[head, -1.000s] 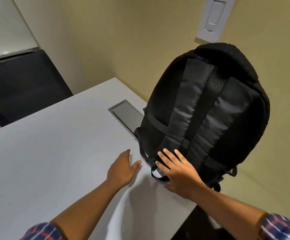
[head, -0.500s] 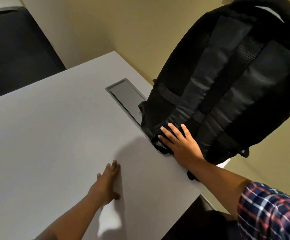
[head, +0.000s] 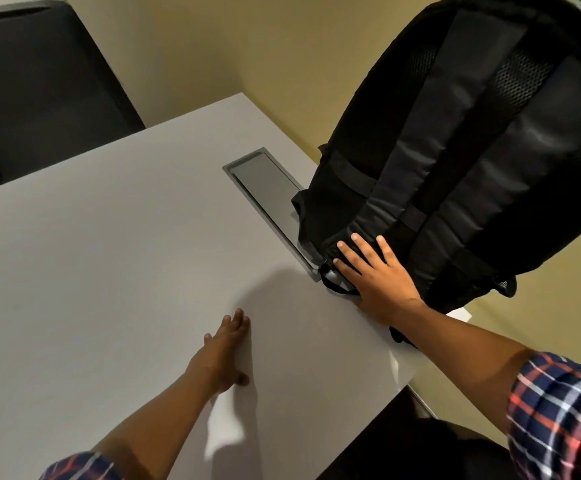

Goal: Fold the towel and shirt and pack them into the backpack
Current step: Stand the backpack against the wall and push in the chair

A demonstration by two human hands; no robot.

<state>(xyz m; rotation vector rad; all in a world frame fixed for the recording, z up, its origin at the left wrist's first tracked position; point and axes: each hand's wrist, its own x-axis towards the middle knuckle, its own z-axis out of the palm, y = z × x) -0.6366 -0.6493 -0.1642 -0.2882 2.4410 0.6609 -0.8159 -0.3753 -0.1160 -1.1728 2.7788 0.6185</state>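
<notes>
Beyond the far left edge of the pale grey, smooth, flat-topped bench [head: 91, 271], a black padded chair back [head: 39, 81]; behind everything, a plain yellow-beige wall [head: 230, 57]. Set flush into the bench top, a long grey rectangular metal-looking hatch [head: 265, 188], covered at its near end by the base of the black fabric backpack [head: 455, 168].

Sits on the right-hand part of the bench, close to the near right corner. Stands upright on its base, long axis rising toward the upper right of the view, top cut off by the frame edge. Turns its back panel toward the person — two broad padded shoulder straps of smooth, faintly shiny cloth running along the long axis, coarse mesh beside them higher up, a narrow webbing band across the lower left side.

Against the lower end of the left-hand strap, the right hand [head: 375, 275]: fingers [head: 362, 251] straight and spread apart, laid flat on the cloth, clamped on nothing. Well apart from the bag, the left hand [head: 223, 351] — lies palm down on bare bench, fingers [head: 235, 323] straight and close together, thumb stuck out to the side. On both arms, rolled plaid sleeves [head: 559, 427] in navy, red and white.
</notes>
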